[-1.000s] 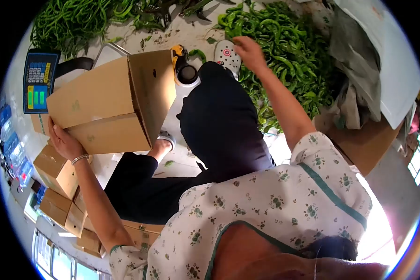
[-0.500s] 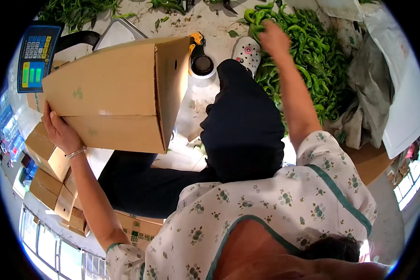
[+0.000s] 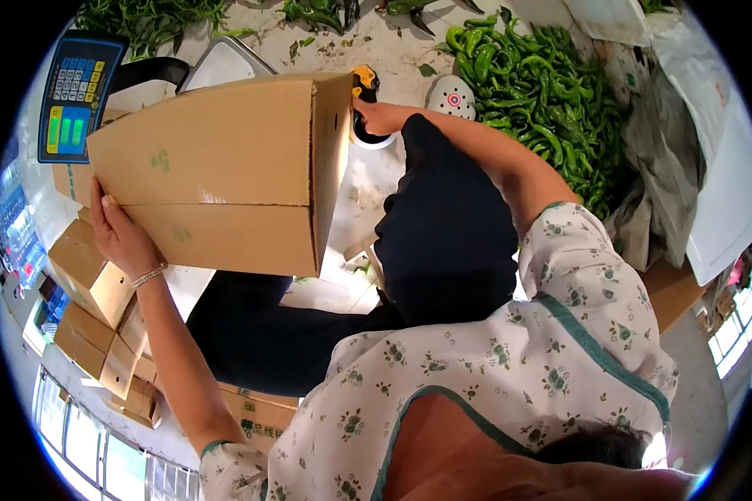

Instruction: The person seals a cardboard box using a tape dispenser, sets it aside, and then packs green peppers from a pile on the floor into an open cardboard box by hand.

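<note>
A large cardboard box [image 3: 209, 146] lies tilted in front of me, above my lap. At its lower left edge my left hand [image 3: 125, 238] grips it, fingers along the side and end. My right hand [image 3: 378, 119] is on a tape dispenser [image 3: 366, 81] with yellow and black parts, just beyond the box's right end. Its fingers curl at the dispenser and are partly hidden, and the hand covers part of the tape roll. Beyond my right forearm spreads a big pile of green peppers [image 3: 551, 117].
A scale display [image 3: 79, 96] with a keypad stands at the upper left, beside a metal scale tray [image 3: 226, 63]. More cardboard boxes [image 3: 92, 334] are stacked at the left. My white clog [image 3: 451, 98] is by the peppers, and a grey cloth [image 3: 660, 159] hangs at the right.
My right hand has moved from the pepper pile left to the tape dispenser. The left hand stays on the box, and the whole view has shifted slightly.
</note>
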A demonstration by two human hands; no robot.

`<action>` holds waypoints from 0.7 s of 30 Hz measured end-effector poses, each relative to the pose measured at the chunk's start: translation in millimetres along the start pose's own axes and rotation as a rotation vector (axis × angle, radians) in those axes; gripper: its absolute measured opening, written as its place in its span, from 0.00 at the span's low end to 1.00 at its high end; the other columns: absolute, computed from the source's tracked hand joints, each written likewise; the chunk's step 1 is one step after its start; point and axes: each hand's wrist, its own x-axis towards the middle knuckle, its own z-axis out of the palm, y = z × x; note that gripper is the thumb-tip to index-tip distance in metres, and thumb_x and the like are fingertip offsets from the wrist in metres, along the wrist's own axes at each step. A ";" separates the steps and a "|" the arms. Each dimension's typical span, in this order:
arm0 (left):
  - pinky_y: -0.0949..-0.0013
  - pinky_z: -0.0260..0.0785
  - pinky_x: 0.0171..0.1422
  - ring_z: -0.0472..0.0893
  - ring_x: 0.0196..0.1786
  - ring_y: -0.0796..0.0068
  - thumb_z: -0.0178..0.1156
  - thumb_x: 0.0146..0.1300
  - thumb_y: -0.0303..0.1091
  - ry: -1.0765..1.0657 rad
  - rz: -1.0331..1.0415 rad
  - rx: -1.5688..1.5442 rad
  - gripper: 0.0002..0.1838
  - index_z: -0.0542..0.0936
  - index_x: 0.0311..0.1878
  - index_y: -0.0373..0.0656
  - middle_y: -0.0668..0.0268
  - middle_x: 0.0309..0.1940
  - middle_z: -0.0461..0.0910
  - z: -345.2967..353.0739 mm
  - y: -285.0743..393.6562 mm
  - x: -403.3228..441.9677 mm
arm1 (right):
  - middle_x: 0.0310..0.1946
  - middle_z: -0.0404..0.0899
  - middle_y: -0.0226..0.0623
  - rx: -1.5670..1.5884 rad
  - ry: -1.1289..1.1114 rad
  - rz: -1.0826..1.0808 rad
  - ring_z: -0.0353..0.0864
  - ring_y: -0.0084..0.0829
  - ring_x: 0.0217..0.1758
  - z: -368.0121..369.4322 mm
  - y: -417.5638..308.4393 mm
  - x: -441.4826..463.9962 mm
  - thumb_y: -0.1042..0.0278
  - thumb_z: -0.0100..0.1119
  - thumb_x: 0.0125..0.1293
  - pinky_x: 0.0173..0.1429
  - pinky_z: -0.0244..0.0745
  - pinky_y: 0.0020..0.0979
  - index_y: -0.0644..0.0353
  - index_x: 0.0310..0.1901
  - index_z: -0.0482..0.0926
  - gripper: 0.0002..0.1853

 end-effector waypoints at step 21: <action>0.59 0.61 0.63 0.69 0.61 0.53 0.42 0.69 0.37 -0.019 0.229 0.190 0.22 0.65 0.64 0.42 0.54 0.61 0.68 4.4 -35.7 4.9 | 0.52 0.73 0.40 0.952 0.497 -0.427 0.76 0.32 0.50 -209.1 -177.4 -196.2 0.61 0.57 0.64 0.51 0.73 0.33 0.59 0.65 0.56 0.31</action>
